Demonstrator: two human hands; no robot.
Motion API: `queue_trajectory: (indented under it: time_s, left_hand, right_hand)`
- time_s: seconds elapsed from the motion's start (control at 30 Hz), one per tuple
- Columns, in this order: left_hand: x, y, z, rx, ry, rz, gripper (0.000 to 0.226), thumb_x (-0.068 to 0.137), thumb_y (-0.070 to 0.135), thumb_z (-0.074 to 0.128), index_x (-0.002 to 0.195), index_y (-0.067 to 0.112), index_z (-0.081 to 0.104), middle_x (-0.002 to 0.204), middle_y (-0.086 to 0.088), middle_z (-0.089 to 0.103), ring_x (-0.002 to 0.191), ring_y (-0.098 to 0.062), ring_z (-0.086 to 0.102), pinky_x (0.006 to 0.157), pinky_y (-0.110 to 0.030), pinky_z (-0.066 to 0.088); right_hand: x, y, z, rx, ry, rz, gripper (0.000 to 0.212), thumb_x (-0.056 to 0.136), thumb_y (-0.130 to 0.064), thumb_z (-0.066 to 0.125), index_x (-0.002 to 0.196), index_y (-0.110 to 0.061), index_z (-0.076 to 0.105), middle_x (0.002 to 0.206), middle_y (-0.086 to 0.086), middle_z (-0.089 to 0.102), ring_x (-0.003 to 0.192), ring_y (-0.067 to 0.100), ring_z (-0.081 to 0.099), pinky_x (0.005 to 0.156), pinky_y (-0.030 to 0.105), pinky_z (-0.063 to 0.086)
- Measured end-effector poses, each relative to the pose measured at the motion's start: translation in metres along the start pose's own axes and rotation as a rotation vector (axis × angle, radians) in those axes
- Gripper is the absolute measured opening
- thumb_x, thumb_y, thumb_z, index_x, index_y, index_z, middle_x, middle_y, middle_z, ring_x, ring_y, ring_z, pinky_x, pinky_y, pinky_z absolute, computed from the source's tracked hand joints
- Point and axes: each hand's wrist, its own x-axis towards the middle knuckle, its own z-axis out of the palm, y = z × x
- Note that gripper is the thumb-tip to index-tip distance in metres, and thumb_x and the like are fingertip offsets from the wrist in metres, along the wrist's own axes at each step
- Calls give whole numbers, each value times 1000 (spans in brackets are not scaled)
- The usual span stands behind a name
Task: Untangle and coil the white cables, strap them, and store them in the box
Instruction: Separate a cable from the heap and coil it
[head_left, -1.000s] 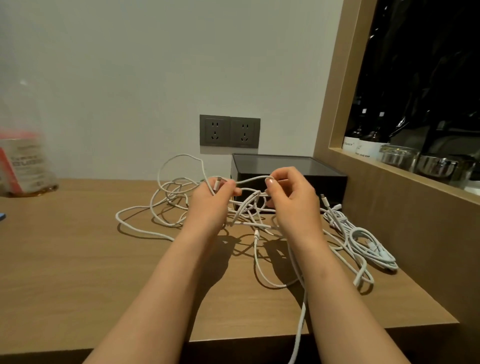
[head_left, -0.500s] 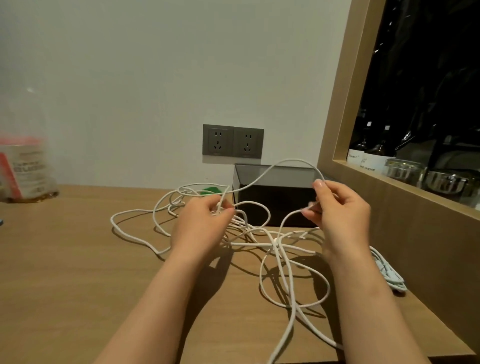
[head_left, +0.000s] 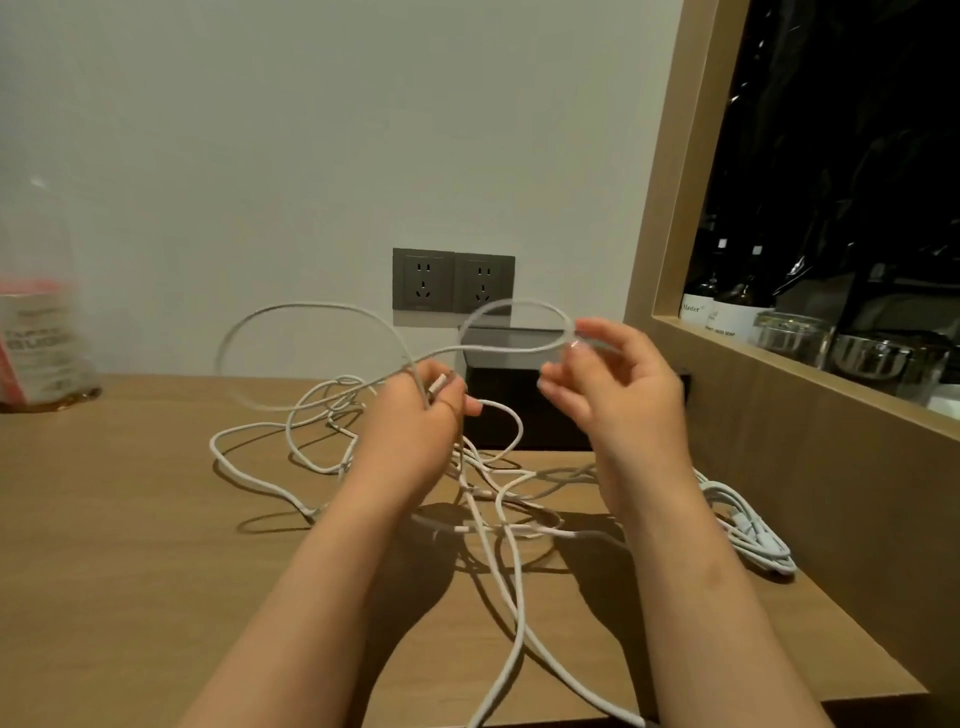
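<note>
A tangle of white cables (head_left: 483, 499) sprawls over the wooden table (head_left: 130, 519), with strands running off the front edge. My left hand (head_left: 415, 415) grips one cable near its plug end, raised above the tangle. My right hand (head_left: 613, 384) pinches the same cable between thumb and fingertips, and a small loop arcs between the two hands. A wider loop rises to the left of my left hand. The dark box (head_left: 519, 395) stands against the wall behind my hands, partly hidden by them. A bundled white cable (head_left: 743, 525) lies at the right by the wooden panel.
Two grey wall sockets (head_left: 453, 280) sit above the box. A clear container with a red label (head_left: 36, 343) stands at the far left. A wood-framed niche (head_left: 779, 364) on the right holds bottles and glass jars.
Both hands have risen. My right hand moved back toward the left one, curling the cable into a small loop, and a large loop lifted on the left.
</note>
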Motion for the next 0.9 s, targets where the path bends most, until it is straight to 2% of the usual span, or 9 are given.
queue_trajectory:
  time_s: [0.1, 0.2, 0.37, 0.43, 0.5, 0.63, 0.7, 0.77, 0.9]
  left_hand:
    - [0, 7, -3, -250, 63, -56, 13, 97, 15, 46, 87, 17, 54, 77, 2, 67, 48, -1, 54, 42, -13, 40]
    - [-2, 14, -6, -450, 45, -61, 14, 98, 15, 44, 89, 15, 55, 79, 4, 69, 54, 2, 59, 44, -11, 42]
    - [1, 20, -20, -663, 96, -151, 17, 97, 18, 46, 86, 14, 59, 74, 1, 65, 53, -2, 51, 45, -11, 38]
    - [2, 22, -26, -693, 82, -168, 17, 97, 18, 47, 86, 14, 59, 76, -1, 65, 53, -2, 49, 47, -12, 38]
    - [1, 23, -28, -776, 37, -189, 15, 97, 17, 46, 94, 9, 58, 71, 2, 69, 54, -2, 52, 48, -11, 42]
    - [0, 26, -25, -905, -16, -204, 13, 97, 17, 44, 96, 11, 55, 78, 0, 73, 58, -3, 56, 48, -11, 45]
    - [-1, 28, -27, -905, -31, -180, 12, 98, 17, 43, 94, 13, 54, 81, 0, 73, 57, -3, 55, 47, -12, 43]
    - [-1, 28, -30, -804, -40, -160, 11, 97, 19, 45, 92, 16, 54, 82, 3, 73, 52, -2, 51, 46, -13, 39]
    - [-1, 13, -36, -144, -93, -181, 12, 93, 25, 54, 91, 14, 59, 74, 1, 68, 41, 0, 42, 39, -12, 34]
  right_hand:
    - [-5, 16, 6, -294, -244, 137, 28, 89, -16, 60, 116, -22, 54, 93, -1, 64, 90, 16, 66, 80, 30, 56]
    - [-11, 26, 14, -537, -446, 170, 21, 90, -23, 59, 110, -26, 60, 96, -7, 63, 90, 8, 62, 77, 22, 52]
    - [-8, 30, 11, -892, -390, 62, 14, 93, -24, 54, 101, -22, 65, 83, -12, 58, 82, 5, 55, 70, 17, 46]
    - [-6, 22, 9, -768, -351, 81, 15, 94, -25, 52, 103, -23, 64, 78, -11, 56, 75, 3, 54, 63, 17, 43]
    - [-7, 13, 11, -596, -448, 188, 17, 93, -30, 53, 107, -26, 61, 71, -8, 56, 63, 3, 51, 55, 17, 40]
    - [-17, 15, 21, -682, -644, 277, 15, 90, -28, 59, 100, -18, 65, 63, -3, 58, 51, 2, 50, 47, 15, 39]
    - [-16, 16, 24, -531, -516, 304, 14, 93, -19, 55, 91, -11, 66, 60, -1, 58, 48, 4, 51, 46, 16, 41]
    - [-11, 10, 25, -297, -240, 299, 14, 94, -14, 50, 87, -10, 62, 63, 1, 62, 52, 6, 57, 50, 19, 47]
    - [2, -5, 9, -62, 306, 34, 15, 95, -17, 50, 82, -18, 58, 68, -1, 66, 65, 8, 66, 58, 18, 54]
